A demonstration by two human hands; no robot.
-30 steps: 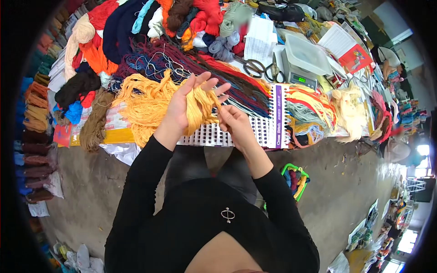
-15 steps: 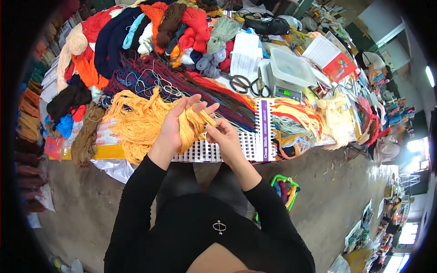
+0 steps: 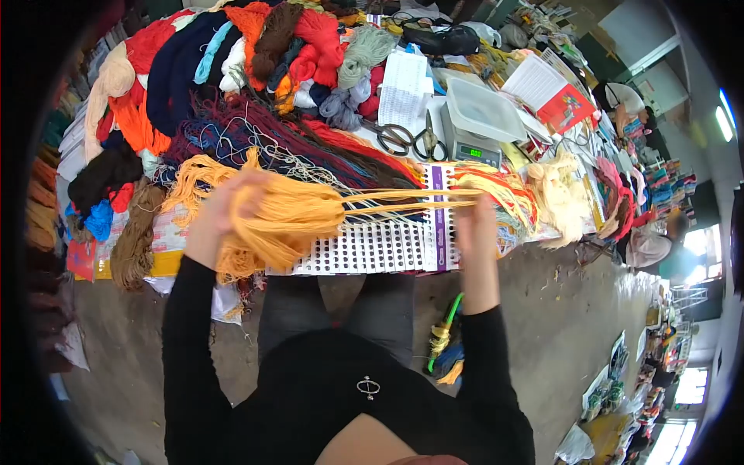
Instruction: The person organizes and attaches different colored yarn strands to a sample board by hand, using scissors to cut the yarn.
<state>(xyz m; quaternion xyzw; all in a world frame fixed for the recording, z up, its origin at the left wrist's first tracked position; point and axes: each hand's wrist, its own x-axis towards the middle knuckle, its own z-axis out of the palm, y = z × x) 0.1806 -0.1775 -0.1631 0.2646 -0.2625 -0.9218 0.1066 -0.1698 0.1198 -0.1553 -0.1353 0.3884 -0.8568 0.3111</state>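
Observation:
A thick bundle of yellow-orange thread [image 3: 291,213] hangs over my left hand [image 3: 225,213], which grips its left end and is blurred. A few strands run taut to the right from the bundle, over the white perforated cards [image 3: 380,246] and the purple strip [image 3: 441,225]. Their far ends are pinched in my right hand [image 3: 477,225], also blurred. More yellow thread lies on the table under and behind my left hand.
Behind lie dark red and blue threads [image 3: 248,132], scissors [image 3: 428,143], a scale [image 3: 474,151] with a clear tray [image 3: 484,112], and a red booklet [image 3: 566,108]. A green-rimmed basket [image 3: 449,333] stands on the floor. A person [image 3: 624,97] is at the far right.
My right hand has moved far to the right, drawing strands out of the yellow bundle. My left hand has moved left with the bundle. The view has shifted slightly.

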